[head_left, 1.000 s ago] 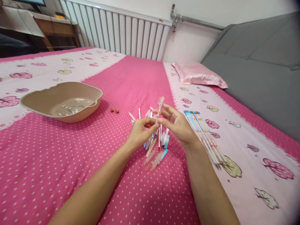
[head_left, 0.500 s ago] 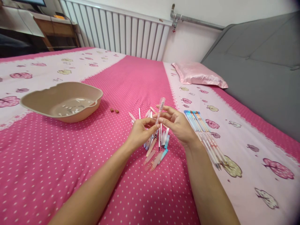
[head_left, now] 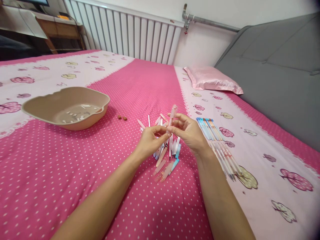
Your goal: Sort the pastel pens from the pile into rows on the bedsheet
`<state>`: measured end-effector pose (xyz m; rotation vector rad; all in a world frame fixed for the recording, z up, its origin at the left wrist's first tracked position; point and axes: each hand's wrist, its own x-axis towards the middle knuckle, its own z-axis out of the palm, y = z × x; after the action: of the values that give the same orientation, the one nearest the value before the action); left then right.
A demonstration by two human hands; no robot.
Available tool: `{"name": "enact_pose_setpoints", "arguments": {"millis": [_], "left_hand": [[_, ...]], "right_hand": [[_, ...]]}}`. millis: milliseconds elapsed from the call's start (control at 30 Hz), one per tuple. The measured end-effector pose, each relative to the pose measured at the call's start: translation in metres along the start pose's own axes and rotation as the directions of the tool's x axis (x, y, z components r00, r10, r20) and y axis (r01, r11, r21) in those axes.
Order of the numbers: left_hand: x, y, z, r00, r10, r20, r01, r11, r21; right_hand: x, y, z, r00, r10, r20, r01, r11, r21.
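Observation:
Between my hands, a translucent pink pen barrel (head_left: 173, 114) stands nearly upright above the bed. My left hand (head_left: 152, 140) pinches its lower end between thumb and fingers. Higher up, the fingers and thumb of my right hand (head_left: 188, 131) close round the same barrel. Under and around both hands lies a loose pile of pen parts: thin white refills (head_left: 170, 148), pink caps (head_left: 159, 167), a blue cap (head_left: 174, 165) and a peach barrel (head_left: 161, 157). My hands hide part of this pile.
Right of my hands, pens with blue and orange ends (head_left: 210, 128) lie in a row, with white and pink pens (head_left: 226, 156) below. A beige basin (head_left: 66, 108) holding small white pieces stands left. Two brown bits (head_left: 122, 118) lie near it. A pink pillow (head_left: 212, 80) lies behind.
The barrel has turned in my fingers: its printed lettering showed before, and a pink pattern shows now. Both hands stay in nearly the same place.

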<state>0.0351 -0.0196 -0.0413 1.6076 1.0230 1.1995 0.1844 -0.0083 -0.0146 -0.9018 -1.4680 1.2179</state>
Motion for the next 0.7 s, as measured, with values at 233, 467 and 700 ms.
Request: {"name": "enact_pose_setpoints", "arguments": {"millis": [233, 467, 700], "left_hand": [[0.0010, -0.0038, -0.0014, 0.999, 0.035, -0.003, -0.035, 0.999, -0.027], [0.0010, -0.0033, -0.0017, 1.000, 0.012, 0.009, -0.012, 1.000, -0.019], [0.0011, -0.0032, -0.0014, 1.000, 0.008, 0.013, -0.008, 1.000, -0.009]], "right_hand": [[-0.0011, -0.0033, 0.0004, 0.999, -0.013, 0.048, 0.010, 0.998, 0.059], [-0.0010, -0.0050, -0.0010, 0.996, 0.007, 0.084, -0.016, 0.994, 0.106], [-0.0008, -0.0041, -0.0012, 0.998, 0.001, 0.063, -0.007, 0.996, 0.085]]}}
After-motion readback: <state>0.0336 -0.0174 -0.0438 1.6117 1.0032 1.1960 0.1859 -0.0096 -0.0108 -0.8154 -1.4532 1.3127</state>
